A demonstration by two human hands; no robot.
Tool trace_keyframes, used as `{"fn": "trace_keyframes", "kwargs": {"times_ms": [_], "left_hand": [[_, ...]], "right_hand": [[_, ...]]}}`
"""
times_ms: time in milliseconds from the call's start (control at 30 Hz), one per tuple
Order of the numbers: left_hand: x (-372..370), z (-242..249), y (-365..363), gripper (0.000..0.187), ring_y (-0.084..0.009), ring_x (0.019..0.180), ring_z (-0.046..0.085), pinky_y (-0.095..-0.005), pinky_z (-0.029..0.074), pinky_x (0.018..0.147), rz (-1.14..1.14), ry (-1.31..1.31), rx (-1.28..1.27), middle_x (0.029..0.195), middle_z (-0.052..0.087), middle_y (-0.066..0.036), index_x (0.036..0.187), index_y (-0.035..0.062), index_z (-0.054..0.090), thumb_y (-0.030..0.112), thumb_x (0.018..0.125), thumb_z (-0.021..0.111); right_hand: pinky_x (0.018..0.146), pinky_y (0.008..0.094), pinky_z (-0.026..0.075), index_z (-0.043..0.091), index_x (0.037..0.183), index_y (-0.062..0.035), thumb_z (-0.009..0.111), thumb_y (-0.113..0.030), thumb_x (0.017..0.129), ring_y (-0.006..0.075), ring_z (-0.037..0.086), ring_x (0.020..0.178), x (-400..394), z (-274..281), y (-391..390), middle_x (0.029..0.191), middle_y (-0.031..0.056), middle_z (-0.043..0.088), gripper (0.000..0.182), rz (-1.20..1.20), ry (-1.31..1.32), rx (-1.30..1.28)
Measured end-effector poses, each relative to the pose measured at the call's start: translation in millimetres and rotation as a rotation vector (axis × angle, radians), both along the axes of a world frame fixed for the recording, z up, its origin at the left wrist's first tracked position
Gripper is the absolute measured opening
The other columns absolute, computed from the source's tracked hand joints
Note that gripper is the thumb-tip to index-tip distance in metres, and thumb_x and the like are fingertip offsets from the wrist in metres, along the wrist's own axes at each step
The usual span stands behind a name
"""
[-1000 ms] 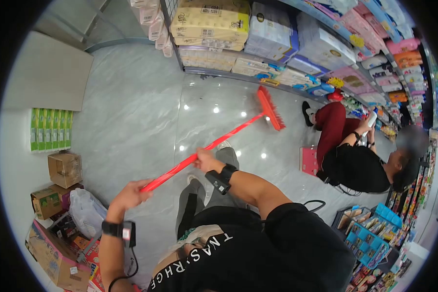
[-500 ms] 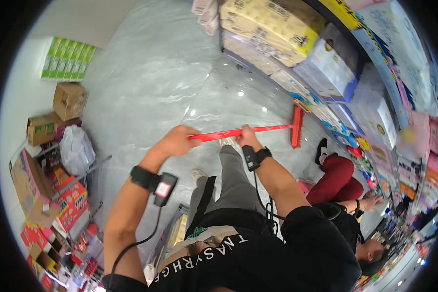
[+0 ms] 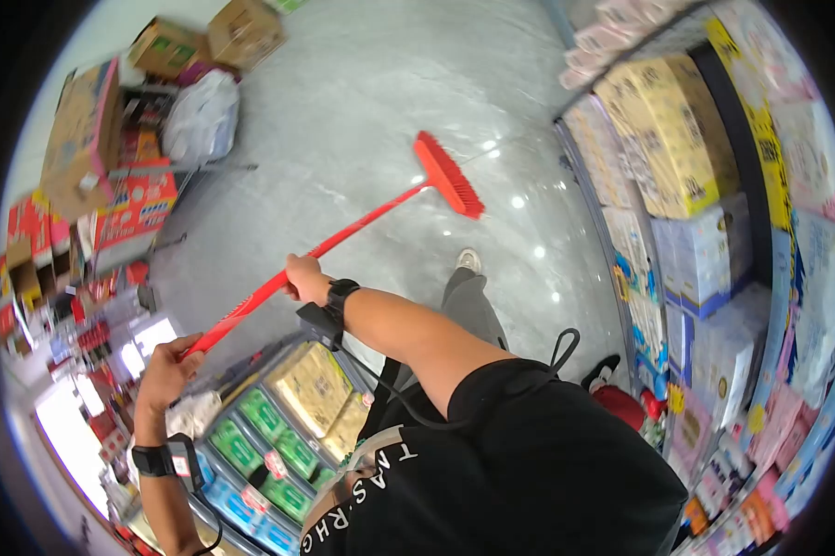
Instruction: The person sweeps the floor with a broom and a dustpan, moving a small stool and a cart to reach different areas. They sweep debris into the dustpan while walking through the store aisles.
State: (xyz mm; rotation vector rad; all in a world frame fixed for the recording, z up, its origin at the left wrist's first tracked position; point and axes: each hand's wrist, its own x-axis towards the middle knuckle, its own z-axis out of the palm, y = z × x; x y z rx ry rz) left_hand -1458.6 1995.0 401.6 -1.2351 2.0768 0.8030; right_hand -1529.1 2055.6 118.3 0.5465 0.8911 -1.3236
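A red broom (image 3: 366, 218) slants across the view, its bristled head (image 3: 450, 176) at upper centre over the grey floor. My left hand (image 3: 165, 371) is closed round the end of the handle at the lower left. Farther down the handle, nearer the broom head, my right hand (image 3: 306, 279) grips it too. Both wrists wear black straps with small devices and cables.
Shelves of packaged goods (image 3: 668, 139) line the right side. Cardboard boxes (image 3: 84, 139) and a white plastic bag (image 3: 202, 119) are at upper left. Below my hands stands a rack of green and yellow packs (image 3: 265, 431). Another person's red-clad leg (image 3: 619, 406) shows at lower right.
The broom head has swung from beside the right shelves to the upper centre, and both hands have moved left and down with the handle. The view has turned; less of the other person shows.
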Motion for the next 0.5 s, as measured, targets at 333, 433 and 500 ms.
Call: {"fn": "trace_keyframes", "kwargs": {"times_ms": [333,433,500], "left_hand": [[122,103,5,0.035,-0.0092,0.067,0.048,-0.0232,0.041,0.06,-0.159,0.11,-0.029,0.073,0.056,-0.006,0.101,-0.0053,0.053,0.011,0.071,0.057],[139,51,-11,0.034,-0.0115,0.064,0.049,-0.0266,0.042,0.06,-0.258,0.165,0.063,0.073,0.058,-0.009,0.1,-0.0025,0.054,0.02,0.074,0.058],[134,4,-2,0.033,-0.0167,0.068,0.054,-0.0293,0.043,0.063,-0.295,0.227,0.145,0.079,0.06,-0.013,0.098,-0.0005,0.056,0.022,0.074,0.058]], "right_hand": [[0.04,0.0314,0.033,0.048,0.072,-0.0097,0.042,-0.029,0.078,0.0132,0.039,0.041,89,91,3,0.057,0.0053,0.05,0.021,0.188,-0.013,-0.221],[0.039,0.0306,0.032,0.046,0.072,-0.01,0.042,-0.031,0.079,0.0117,0.037,0.04,86,67,40,0.054,0.0043,0.047,0.022,0.141,0.048,0.042],[0.041,0.0281,0.029,0.043,0.067,-0.0118,0.041,-0.029,0.078,0.0111,0.036,0.039,81,22,76,0.05,0.0014,0.042,0.021,0.089,0.025,0.143]]}}
